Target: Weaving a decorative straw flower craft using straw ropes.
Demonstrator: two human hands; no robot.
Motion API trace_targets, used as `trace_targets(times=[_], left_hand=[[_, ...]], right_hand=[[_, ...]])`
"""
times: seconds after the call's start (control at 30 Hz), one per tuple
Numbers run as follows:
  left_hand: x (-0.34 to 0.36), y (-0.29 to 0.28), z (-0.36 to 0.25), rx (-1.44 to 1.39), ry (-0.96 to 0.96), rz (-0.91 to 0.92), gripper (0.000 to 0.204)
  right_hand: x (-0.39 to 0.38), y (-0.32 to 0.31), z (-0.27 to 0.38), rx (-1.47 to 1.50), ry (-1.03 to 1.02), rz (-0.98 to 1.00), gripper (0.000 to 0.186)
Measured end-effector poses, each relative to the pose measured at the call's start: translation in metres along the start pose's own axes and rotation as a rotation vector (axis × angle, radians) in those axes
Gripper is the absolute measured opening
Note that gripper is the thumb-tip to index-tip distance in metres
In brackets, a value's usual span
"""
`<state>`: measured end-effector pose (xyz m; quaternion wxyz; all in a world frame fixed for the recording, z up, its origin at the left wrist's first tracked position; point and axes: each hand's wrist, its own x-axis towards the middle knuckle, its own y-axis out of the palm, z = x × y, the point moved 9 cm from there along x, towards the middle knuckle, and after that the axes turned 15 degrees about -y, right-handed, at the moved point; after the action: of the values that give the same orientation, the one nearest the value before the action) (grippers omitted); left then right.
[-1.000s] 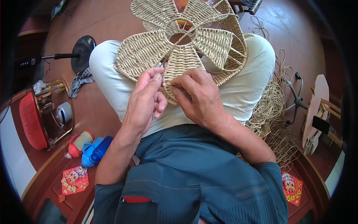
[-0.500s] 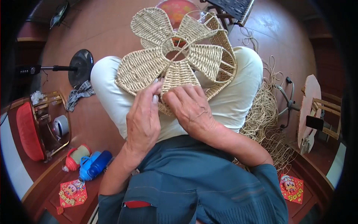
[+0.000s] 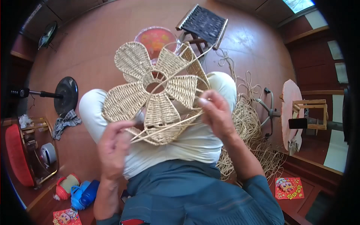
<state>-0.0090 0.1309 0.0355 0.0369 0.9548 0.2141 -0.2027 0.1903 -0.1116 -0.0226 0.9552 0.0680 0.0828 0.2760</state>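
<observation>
On my lap lies a flower-shaped woven piece (image 3: 125, 101) of tan twisted cord, with several petals around a round hole. The right-hand petal (image 3: 182, 88) has bare frame wire at its outer end. My right hand (image 3: 217, 114) is closed at that side, its fingers pinching a cord (image 3: 168, 125) that slants across the lower petal (image 3: 159, 108). The cord's other end reaches my left hand (image 3: 113, 150), which is curled beside the lower left petal and smeared by motion. Another straight strand (image 3: 187, 64) runs from the centre toward the upper right.
Loose cord (image 3: 245, 116) lies heaped right of my knee. Beyond the flower stand a red patterned round tub (image 3: 157, 39) and a black woven folding stool (image 3: 204, 24). At left are a black round stand base (image 3: 66, 95), a grey cloth (image 3: 65, 123) and a blue bottle (image 3: 88, 195).
My hands have moved apart from the lower petal, left hand leftward and right hand to the right, with a cord now stretched between them. The view has shifted, showing more floor ahead.
</observation>
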Motion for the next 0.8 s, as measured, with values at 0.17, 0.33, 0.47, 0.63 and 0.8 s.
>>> trace_targets(times=[0.17,0.33,0.47,0.63,0.8], left_hand=[[-0.018,-0.095,0.005,-0.351,0.197,-0.102,0.026],[-0.032,-0.183,0.032,-0.630,0.116,-0.363,0.024],[-0.040,-0.266,0.054,-0.644,0.088,-0.639,0.023],[-0.061,-0.350,0.064,-0.217,-0.031,-0.897,0.033],[-0.041,-0.198,-0.015,1.568,0.097,-1.009,0.030]], right_hand=[[0.001,-0.089,0.008,0.115,-0.034,-0.200,0.011],[0.002,-0.126,0.013,0.135,-0.074,-0.267,0.012],[-0.002,-0.106,0.013,0.028,0.000,-0.181,0.014],[-0.028,-0.032,0.008,-0.151,0.049,0.212,0.018],[-0.059,0.048,0.010,-0.417,-0.142,0.463,0.015]])
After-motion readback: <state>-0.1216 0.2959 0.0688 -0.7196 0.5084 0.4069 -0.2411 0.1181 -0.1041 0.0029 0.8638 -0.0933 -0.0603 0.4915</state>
